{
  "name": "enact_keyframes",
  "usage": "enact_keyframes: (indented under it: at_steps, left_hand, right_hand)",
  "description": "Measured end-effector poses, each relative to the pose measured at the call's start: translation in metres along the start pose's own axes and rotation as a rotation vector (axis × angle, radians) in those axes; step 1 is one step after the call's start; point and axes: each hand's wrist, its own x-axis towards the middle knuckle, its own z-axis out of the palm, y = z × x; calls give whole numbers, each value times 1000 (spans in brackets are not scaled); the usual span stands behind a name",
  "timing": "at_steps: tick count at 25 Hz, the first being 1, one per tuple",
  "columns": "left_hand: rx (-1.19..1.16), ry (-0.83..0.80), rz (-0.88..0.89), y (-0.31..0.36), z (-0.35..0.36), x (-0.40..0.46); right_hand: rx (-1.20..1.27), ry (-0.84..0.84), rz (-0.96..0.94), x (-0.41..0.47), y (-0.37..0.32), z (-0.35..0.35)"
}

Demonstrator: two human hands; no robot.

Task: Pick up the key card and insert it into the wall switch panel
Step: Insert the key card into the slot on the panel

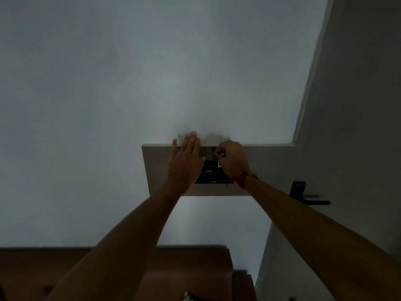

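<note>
The room is dim. A black wall switch panel with a round dial sits on a beige backing board on the white wall. My right hand is closed at the panel's upper right corner, pinching a pale key card; only a small sliver of it shows under my fingers. Whether the card is inside a slot cannot be told. My left hand lies flat against the board, fingers straight and holding nothing, covering the panel's left edge. A red thread circles my right wrist.
A door stands at the right with a black lock plate and lever handle. Brown wooden furniture fills the bottom of the view below my arms. The white wall spreads to the left and above.
</note>
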Motion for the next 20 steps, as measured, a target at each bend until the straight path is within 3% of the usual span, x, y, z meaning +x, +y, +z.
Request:
enact_keyframes:
  at_steps: [4,9,13,20]
  left_hand:
    - [-3,-3,-12,-3,-4,-1]
    - [-11,-25,-20,-4,0,-3]
    - [-22,-26,-5,2,4,-4]
    - [-59,-49,-29,6,22,-13]
  right_hand:
    - [-136,-137,-209,-5,11,-10]
    - [139,-76,-63,-8,19,-11]
    - [-73,-100,-169,-17,17,-8]
    - [-144,-85,-100,-21,12,-7]
